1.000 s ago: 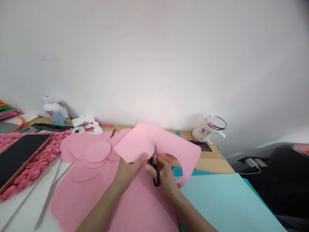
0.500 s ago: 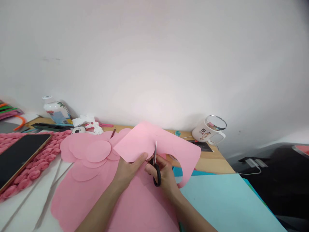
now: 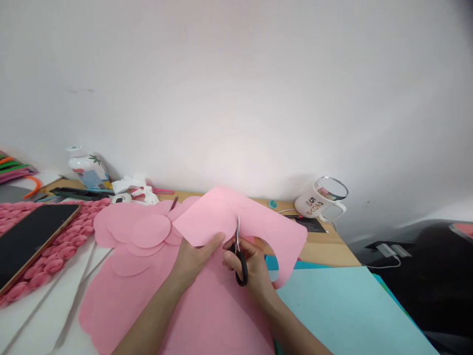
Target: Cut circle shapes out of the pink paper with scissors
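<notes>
A sheet of pink paper point(image 3: 214, 212) is held up above the desk, with a curved piece cut out of its right side. My left hand point(image 3: 197, 259) pinches its lower edge, thumb on top and the other fingers hidden beneath. In my right hand point(image 3: 251, 266) are scissors point(image 3: 241, 268) with black handles, their blades pointing away from me and lying at the cut in the sheet. Below both hands spreads a large pink paper point(image 3: 221, 315) with a scalloped outline. Several pink paper ovals point(image 3: 151, 230) lie overlapping on it to the left.
A phone point(image 3: 35, 236) rests on a pink textured mat point(image 3: 61, 254) at left. Along the wall stand a white bottle point(image 3: 88, 170), crumpled tissue point(image 3: 133, 186) and a lidded mug point(image 3: 320, 199). Light blue paper point(image 3: 340, 305) covers the front right, near the desk's right edge.
Hardly anything differs. The scissors blades look closer together, and the view has shifted very slightly.
</notes>
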Motion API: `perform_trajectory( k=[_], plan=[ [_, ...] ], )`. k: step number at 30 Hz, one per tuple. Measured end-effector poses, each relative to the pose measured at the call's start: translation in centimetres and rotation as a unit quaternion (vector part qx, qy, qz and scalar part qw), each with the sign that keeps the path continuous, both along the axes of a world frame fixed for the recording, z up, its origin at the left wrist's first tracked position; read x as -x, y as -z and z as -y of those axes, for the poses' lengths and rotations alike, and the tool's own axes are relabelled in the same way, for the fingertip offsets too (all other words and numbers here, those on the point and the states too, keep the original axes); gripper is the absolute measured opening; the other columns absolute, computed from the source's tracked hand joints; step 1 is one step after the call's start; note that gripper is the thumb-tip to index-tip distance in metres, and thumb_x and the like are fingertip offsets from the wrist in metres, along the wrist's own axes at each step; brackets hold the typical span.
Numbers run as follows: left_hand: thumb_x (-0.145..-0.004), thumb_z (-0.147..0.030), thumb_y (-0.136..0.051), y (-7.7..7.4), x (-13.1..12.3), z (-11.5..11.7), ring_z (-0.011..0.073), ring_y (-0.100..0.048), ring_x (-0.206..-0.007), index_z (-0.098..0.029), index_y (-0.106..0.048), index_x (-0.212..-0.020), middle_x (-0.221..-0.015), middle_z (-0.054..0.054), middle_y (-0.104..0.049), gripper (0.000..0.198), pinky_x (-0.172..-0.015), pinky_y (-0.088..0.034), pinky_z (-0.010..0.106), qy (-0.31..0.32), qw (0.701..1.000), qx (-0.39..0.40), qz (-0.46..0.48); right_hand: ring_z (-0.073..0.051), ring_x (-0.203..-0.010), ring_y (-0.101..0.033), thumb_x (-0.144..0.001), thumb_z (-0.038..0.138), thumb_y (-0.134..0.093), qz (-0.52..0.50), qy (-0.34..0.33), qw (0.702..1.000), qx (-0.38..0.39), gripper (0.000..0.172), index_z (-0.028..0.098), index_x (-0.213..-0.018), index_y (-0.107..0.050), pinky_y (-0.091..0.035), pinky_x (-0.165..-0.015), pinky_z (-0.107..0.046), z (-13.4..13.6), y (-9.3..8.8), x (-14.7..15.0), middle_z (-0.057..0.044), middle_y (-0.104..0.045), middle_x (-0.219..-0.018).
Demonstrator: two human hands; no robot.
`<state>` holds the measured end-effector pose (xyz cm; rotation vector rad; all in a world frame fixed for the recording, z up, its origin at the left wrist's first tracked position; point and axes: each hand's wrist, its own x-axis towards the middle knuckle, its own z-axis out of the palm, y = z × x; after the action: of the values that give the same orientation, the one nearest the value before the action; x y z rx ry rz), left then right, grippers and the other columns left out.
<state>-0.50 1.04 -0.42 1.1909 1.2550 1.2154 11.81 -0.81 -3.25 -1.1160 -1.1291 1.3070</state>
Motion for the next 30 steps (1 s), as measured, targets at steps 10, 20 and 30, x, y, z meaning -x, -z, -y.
perform_trajectory(
  k=[10,20,30],
  plan=[
    [-0.067,-0.033,-0.063,-0.2,0.3,0.0,0.0246,-0.061,-0.092,-0.015,-0.063,-0.082,-0.088,0.008,-0.069,0.023,-0.077,-0.049,0.033,-0.001,1.0,0.001,-0.015,-0.008,-0.047,-0.037,-0.059,0.026,-0.071,-0.008,0.002,1.0,0.006,0.02,0.017,-0.061,-0.053,-0.03,-0.045,-0.021,0.0,-0.4,0.1,0.004,-0.046,-0.055],
    [-0.066,-0.03,-0.063,-0.4,0.4,0.0,0.0236,-0.062,-0.089,-0.015,-0.064,-0.093,-0.089,0.007,-0.07,0.031,-0.077,-0.05,0.034,-0.006,1.0,-0.008,0.003,-0.009,-0.043,-0.037,-0.06,0.03,-0.07,0.002,0.006,1.0,0.01,0.021,0.018,-0.056,-0.052,-0.03,-0.043,-0.021,0.1,-0.3,0.3,0.006,-0.042,-0.046],
    [-0.066,-0.028,-0.065,-0.5,0.3,-0.1,0.0199,-0.063,-0.075,-0.017,-0.064,-0.078,-0.079,0.004,-0.069,0.017,-0.069,-0.051,0.03,-0.01,0.999,-0.011,0.029,-0.01,-0.043,-0.038,-0.063,0.029,-0.066,0.028,-0.011,0.999,0.016,0.021,0.018,-0.054,-0.051,-0.032,-0.043,-0.023,0.0,0.5,0.0,0.005,-0.042,-0.044]
  ],
)
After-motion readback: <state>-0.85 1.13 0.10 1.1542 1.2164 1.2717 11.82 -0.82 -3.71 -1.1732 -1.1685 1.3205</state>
